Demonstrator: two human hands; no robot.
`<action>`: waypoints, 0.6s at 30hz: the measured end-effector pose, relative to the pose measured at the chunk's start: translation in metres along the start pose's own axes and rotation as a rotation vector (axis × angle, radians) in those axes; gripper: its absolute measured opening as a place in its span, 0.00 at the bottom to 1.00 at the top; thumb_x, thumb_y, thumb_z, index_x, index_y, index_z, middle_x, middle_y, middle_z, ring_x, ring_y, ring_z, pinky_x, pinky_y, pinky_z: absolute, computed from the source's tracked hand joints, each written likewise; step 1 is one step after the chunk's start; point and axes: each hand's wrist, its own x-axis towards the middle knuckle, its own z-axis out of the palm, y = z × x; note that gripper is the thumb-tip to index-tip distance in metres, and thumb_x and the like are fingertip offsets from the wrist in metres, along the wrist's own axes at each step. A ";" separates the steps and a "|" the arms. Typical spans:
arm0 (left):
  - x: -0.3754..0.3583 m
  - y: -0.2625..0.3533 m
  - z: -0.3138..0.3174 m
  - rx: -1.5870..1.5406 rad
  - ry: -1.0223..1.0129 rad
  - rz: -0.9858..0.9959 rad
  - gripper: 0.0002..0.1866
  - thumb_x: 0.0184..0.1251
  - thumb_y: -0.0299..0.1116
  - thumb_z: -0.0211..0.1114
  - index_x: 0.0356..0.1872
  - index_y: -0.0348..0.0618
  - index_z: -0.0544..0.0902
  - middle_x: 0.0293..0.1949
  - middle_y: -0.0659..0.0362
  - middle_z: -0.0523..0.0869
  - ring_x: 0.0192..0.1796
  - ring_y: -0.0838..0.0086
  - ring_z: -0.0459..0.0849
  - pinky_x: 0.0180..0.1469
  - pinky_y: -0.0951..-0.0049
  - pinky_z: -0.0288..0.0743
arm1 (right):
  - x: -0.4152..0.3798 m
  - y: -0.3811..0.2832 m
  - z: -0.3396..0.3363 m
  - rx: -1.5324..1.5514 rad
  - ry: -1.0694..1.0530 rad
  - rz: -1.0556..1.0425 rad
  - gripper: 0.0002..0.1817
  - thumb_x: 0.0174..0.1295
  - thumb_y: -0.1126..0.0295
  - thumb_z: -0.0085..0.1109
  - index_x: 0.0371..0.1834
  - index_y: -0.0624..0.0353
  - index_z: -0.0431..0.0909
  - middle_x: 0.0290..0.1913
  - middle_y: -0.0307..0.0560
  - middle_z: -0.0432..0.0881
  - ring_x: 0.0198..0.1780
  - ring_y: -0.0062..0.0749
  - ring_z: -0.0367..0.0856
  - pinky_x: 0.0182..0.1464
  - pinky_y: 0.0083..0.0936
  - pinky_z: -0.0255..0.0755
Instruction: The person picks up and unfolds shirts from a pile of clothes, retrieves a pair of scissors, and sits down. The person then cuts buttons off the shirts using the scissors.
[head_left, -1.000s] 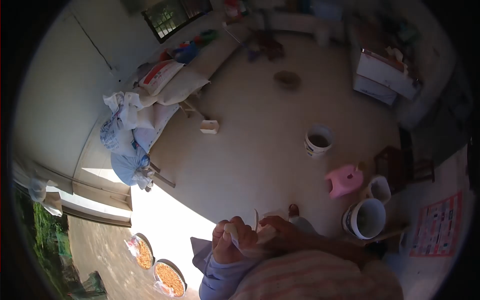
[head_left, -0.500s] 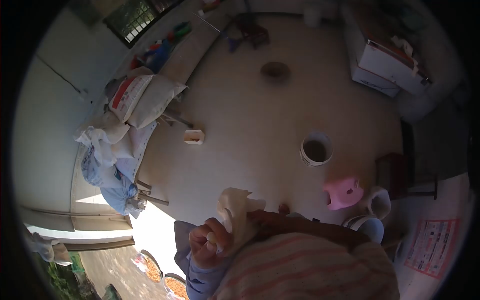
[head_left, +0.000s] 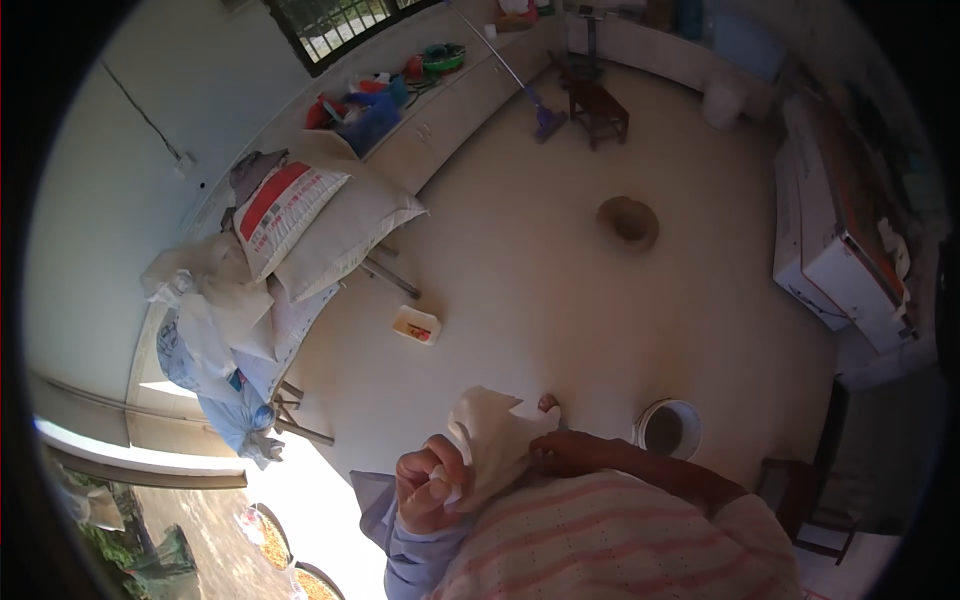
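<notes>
In front of the striped shirt, a pale, crumpled cloth or bag (head_left: 490, 445) hangs between my hands. My left hand (head_left: 430, 485) is closed, with white material gathered between its fingers at the cloth's left side. My right hand (head_left: 560, 452) reaches across to the cloth's right edge with its fingers bent round it; part of the grip is hidden. Just beyond, a toe (head_left: 547, 402) shows above the floor.
Stacked sacks (head_left: 340, 225) lie at the left. On the floor are a small tray (head_left: 416, 325), a white bucket (head_left: 638, 430), a brown round basket (head_left: 628, 223) and a wooden stool (head_left: 600, 110). A large white box (head_left: 830, 240) stands right.
The view has shifted, so the room's objects appear lower and mostly further right, and the pink stool has left the frame. Both hands still hold the cloth, which looks more spread out.
</notes>
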 end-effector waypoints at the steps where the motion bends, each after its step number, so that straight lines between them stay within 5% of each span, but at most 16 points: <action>1: 0.027 0.001 -0.009 -0.062 0.032 -0.017 0.09 0.57 0.28 0.62 0.23 0.33 0.74 0.31 0.53 0.74 0.18 0.78 0.65 0.18 0.80 0.58 | 0.005 0.006 -0.028 -0.027 -0.019 -0.002 0.28 0.58 0.59 0.60 0.61 0.59 0.67 0.53 0.58 0.76 0.55 0.50 0.74 0.58 0.36 0.67; 3: 0.085 0.000 -0.013 -0.056 0.015 -0.023 0.09 0.57 0.29 0.62 0.23 0.33 0.75 0.32 0.53 0.74 0.18 0.79 0.66 0.18 0.80 0.59 | 0.012 0.024 -0.078 -0.047 0.167 0.088 0.26 0.59 0.63 0.59 0.60 0.59 0.68 0.51 0.54 0.77 0.52 0.43 0.77 0.55 0.32 0.71; 6: 0.168 -0.005 -0.016 -0.032 -0.008 -0.120 0.10 0.59 0.29 0.61 0.23 0.33 0.76 0.33 0.53 0.75 0.21 0.79 0.67 0.21 0.80 0.60 | 0.011 0.020 -0.160 0.171 0.244 0.185 0.26 0.59 0.60 0.60 0.59 0.59 0.69 0.50 0.53 0.78 0.50 0.41 0.78 0.53 0.31 0.72; 10: 0.272 -0.016 -0.035 -0.068 -0.068 -0.277 0.10 0.60 0.30 0.62 0.25 0.33 0.77 0.34 0.53 0.75 0.23 0.80 0.68 0.21 0.81 0.60 | 0.041 0.097 -0.226 0.065 0.439 0.235 0.25 0.58 0.59 0.60 0.56 0.59 0.71 0.47 0.55 0.80 0.49 0.44 0.79 0.50 0.32 0.72; 12: 0.320 -0.023 -0.052 -0.026 -0.035 -0.234 0.09 0.60 0.29 0.62 0.26 0.32 0.77 0.34 0.53 0.75 0.23 0.79 0.68 0.21 0.81 0.60 | 0.055 0.122 -0.268 0.110 0.382 0.271 0.26 0.58 0.57 0.61 0.57 0.58 0.71 0.48 0.51 0.79 0.47 0.38 0.79 0.51 0.29 0.72; 18: 0.468 -0.035 -0.099 -0.086 0.086 0.011 0.08 0.60 0.28 0.61 0.26 0.33 0.76 0.33 0.53 0.74 0.17 0.79 0.66 0.19 0.81 0.61 | 0.136 0.165 -0.452 -0.035 0.159 0.244 0.22 0.57 0.60 0.60 0.53 0.59 0.72 0.47 0.54 0.78 0.49 0.43 0.78 0.49 0.33 0.72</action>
